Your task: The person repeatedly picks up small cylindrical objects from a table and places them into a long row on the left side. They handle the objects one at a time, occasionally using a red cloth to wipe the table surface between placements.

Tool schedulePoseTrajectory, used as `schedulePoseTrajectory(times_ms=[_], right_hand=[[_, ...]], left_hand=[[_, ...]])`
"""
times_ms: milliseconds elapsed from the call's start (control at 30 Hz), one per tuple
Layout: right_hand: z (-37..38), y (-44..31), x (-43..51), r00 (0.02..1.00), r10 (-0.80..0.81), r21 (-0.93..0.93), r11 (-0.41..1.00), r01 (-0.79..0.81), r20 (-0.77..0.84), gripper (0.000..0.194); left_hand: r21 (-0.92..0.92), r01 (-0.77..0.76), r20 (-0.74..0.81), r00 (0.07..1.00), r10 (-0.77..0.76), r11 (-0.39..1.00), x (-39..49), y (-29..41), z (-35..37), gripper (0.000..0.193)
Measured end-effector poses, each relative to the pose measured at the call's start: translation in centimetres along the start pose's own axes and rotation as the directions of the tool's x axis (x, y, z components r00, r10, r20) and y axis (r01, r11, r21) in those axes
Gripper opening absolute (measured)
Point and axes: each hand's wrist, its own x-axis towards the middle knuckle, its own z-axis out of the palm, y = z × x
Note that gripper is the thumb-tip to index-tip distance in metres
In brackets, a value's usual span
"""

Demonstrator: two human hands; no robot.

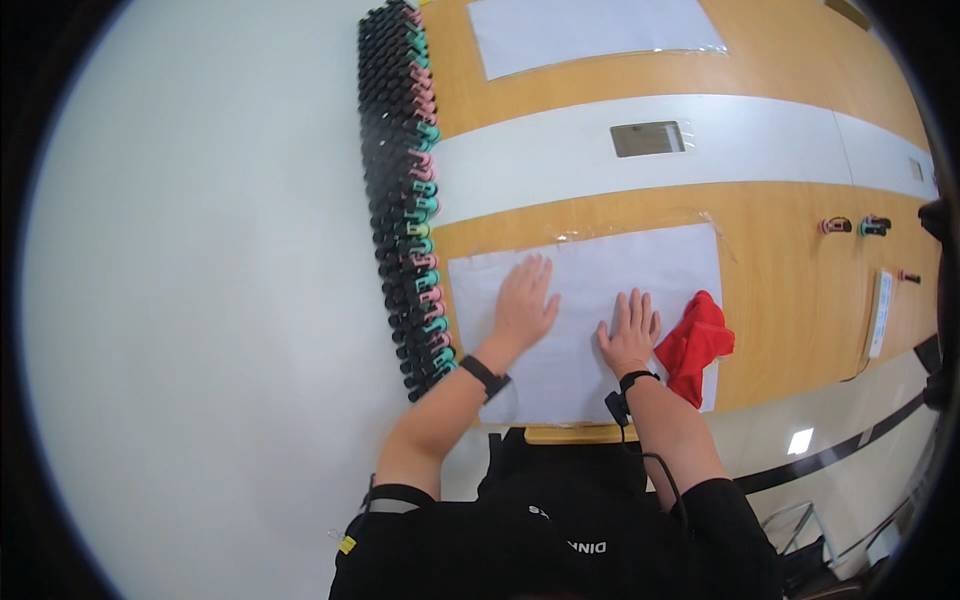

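A white sheet (570, 375), fixed at its edges with clear tape, lies on the wooden table (780, 300). My left hand (527, 300) is over the sheet's left part, slightly blurred, palm down with its fingers extended and nothing held. To the right of it, my right hand (631, 330) rests palm down on the sheet, fingers spread and empty. Just beyond that hand, a crumpled red cloth (690, 345) lies across the sheet's right edge. A black band circles each wrist, and a small black device with a cable hangs at the right one.
Along the table's left edge stand dense rows of black items with pink and teal parts (409, 225). Several similar items (835, 226) and a white power strip (880, 313) are at the right. A second white sheet (592, 34) lies beyond the white strip with its inset panel (647, 139).
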Motion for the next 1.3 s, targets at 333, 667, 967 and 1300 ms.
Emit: schedulePoseTrajectory(times_ms=[333,667,967,1300], right_hand=[[-1.3,-0.9,-0.9,0.998,-0.021,-0.008,1.000,0.022,0.054,0.080],[-7.9,7.2,-5.7,0.961,0.148,0.545,0.839,0.002,-0.233,0.062],[-16.1,24.3,-27.8,0.710,0.656,0.829,0.526,-0.187,-0.256,0.054],[-6.4,49.7,-62.5,0.188,0.769,0.479,-0.171,-0.861,0.611,0.059]], left_hand=[[-0.294,0.197,-0.117,0.964,-0.240,0.935,-21.2,9.2,-1.8,0.048],[-0.406,0.154,-0.033,0.983,-0.183,0.901,-30.0,11.3,3.5,0.046],[-0.492,0.052,0.257,0.962,0.088,0.869,-27.6,20.0,6.7,0.040],[-0.544,-0.227,0.308,0.842,0.444,0.808,-20.0,40.5,17.7,0.035]])
